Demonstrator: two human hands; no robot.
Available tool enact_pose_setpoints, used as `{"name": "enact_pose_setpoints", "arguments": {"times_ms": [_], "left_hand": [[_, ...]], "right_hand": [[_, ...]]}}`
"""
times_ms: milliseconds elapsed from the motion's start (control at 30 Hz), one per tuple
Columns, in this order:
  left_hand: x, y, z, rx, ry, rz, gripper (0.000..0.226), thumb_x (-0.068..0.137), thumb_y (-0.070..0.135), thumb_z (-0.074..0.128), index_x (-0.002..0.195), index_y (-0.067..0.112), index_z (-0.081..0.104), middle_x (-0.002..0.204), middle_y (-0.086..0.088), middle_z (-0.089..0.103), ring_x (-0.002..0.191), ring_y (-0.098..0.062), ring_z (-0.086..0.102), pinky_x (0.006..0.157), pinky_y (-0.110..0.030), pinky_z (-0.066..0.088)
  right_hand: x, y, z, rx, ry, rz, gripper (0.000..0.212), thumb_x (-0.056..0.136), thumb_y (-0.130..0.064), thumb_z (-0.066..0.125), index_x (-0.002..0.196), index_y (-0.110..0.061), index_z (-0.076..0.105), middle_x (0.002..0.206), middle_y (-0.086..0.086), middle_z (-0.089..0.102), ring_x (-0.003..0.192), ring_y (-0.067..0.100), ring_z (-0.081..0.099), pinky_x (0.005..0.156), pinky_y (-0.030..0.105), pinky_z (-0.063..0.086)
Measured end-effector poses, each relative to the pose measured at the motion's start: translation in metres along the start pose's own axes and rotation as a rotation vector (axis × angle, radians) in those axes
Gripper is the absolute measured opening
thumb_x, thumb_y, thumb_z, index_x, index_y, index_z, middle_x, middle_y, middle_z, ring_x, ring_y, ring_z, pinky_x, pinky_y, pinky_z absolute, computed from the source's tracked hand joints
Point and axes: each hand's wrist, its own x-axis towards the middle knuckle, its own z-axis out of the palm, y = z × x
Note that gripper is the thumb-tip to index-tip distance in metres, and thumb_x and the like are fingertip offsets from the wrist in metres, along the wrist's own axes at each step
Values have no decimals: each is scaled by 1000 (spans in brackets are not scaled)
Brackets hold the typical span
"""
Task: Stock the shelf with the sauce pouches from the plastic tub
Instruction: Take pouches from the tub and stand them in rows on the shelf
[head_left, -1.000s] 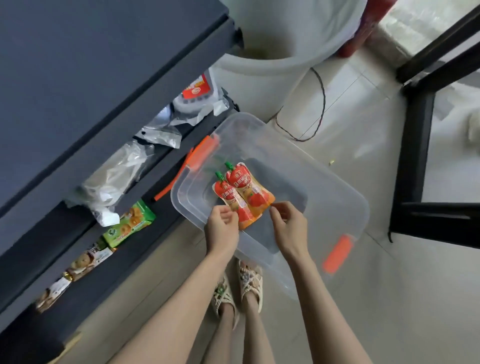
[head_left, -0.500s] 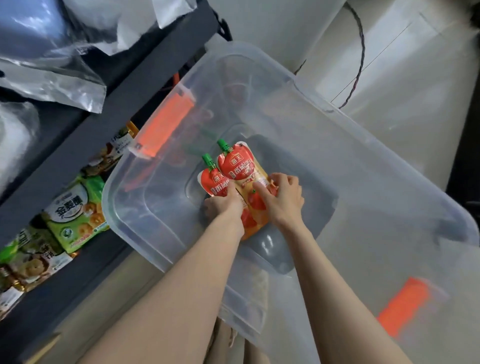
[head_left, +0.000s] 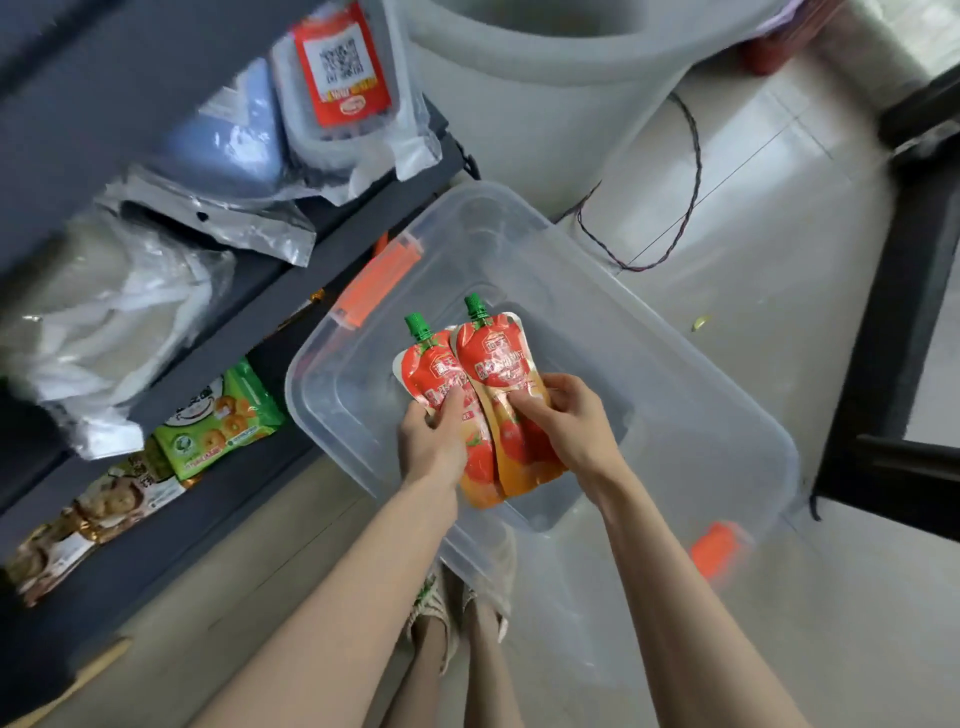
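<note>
**Two sauce pouches in hand over the tub**

A person's left hand (head_left: 431, 441) pinches the left pouch (head_left: 428, 371) between thumb and curled fingers, while the right hand (head_left: 571, 426) grips the right pouch (head_left: 498, 358) in the same way. Both pouches are held side by side, edges overlapping, over the open tub (head_left: 675, 343). They are glossy, flat-bottomed spout pouches, red above and orange below, printed with tomatoes and capped with ribbed green screw tops. Their white lettering is too blurred to read.

The tub is clear, rounded-cornered plastic with an orange latch (head_left: 376, 283) at its far-left end and another latch (head_left: 719, 553) at its near-right end. It sits on pale floor tiles. Just left of the tub stands the dark shelf (head_left: 322, 260), holding crinkled clear bags (head_left: 104, 322), a green snack pack (head_left: 221, 415) showing round biscuits, and a packet (head_left: 340, 62) whose red label bears a QR code. Beyond the tub are a pale plastic bucket (head_left: 545, 104) and a thin dark cable (head_left: 693, 171).
</note>
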Motion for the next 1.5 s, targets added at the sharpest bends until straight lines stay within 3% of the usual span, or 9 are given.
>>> {"name": "enact_pose_setpoints", "arguments": {"times_ms": [133, 233, 367, 533, 700, 867, 1033, 1267, 1500], "left_hand": [[-98, 46, -51, -106, -94, 130, 21, 90, 39, 56, 90, 19, 60, 90, 0, 72, 81, -15, 69, 69, -33, 57], [-169, 88, -93, -181, -185, 216, 20, 92, 38, 52, 97, 22, 62, 94, 6, 72, 82, -6, 69, 66, -23, 54], [-256, 144, -156, -211, -248, 338, 7, 90, 38, 54, 94, 36, 59, 101, 12, 68, 91, -3, 65, 75, -25, 51], [-344, 197, -230, -277, -215, 599, 24, 88, 25, 60, 112, 21, 60, 104, 5, 71, 96, -10, 68, 79, -28, 53], [-395, 242, -286, -389, -40, 858, 23, 83, 26, 65, 104, 16, 63, 100, 1, 72, 93, -13, 69, 77, -29, 55], [-413, 283, -327, -488, 118, 1025, 11, 84, 23, 65, 94, 19, 63, 92, 4, 72, 85, -7, 69, 67, -19, 53], [-411, 320, -363, -509, 238, 1121, 14, 87, 23, 63, 101, 22, 61, 98, 10, 69, 86, 2, 66, 65, -11, 51], [-370, 362, -397, -521, 329, 1124, 28, 90, 23, 60, 117, 19, 57, 107, 9, 64, 99, -4, 60, 83, -24, 50], [-314, 377, -432, -513, 315, 1096, 20, 91, 20, 59, 110, 23, 57, 104, 11, 65, 97, -4, 62, 81, -21, 51]], "right_hand": [[-85, -55, -23, 69, -36, -127, 27, 82, -23, 70, 104, -8, 65, 88, 3, 72, 69, 7, 67, 56, 17, 50], [-155, -106, -33, 114, -68, -217, 24, 83, -19, 69, 100, -3, 64, 73, -3, 68, 58, 5, 62, 48, 14, 44], [-244, -179, -33, 128, -162, -362, 22, 82, -17, 70, 100, -6, 63, 77, -6, 71, 68, 6, 66, 58, 16, 49], [-342, -266, -17, 115, -260, -608, 20, 78, -19, 71, 95, -13, 62, 84, -3, 72, 75, 10, 69, 62, 19, 51], [-410, -342, 11, 88, -366, -843, 22, 81, -15, 69, 98, -5, 60, 80, -3, 70, 70, 7, 67, 60, 20, 52], [-448, -403, 44, 57, -444, -1009, 18, 83, -14, 68, 98, -8, 59, 82, 0, 69, 69, 7, 66, 60, 20, 54], [-460, -450, 85, 29, -482, -1107, 17, 84, -14, 68, 99, -11, 59, 83, -1, 68, 68, 4, 66, 60, 17, 52], [-427, -504, 151, 20, -456, -1156, 20, 83, -7, 68, 95, -16, 55, 91, 1, 66, 81, 12, 64, 71, 24, 53], [-375, -531, 225, -47, -445, -1136, 24, 83, -6, 67, 103, -11, 55, 101, 9, 66, 91, 20, 63, 81, 31, 53]]}}
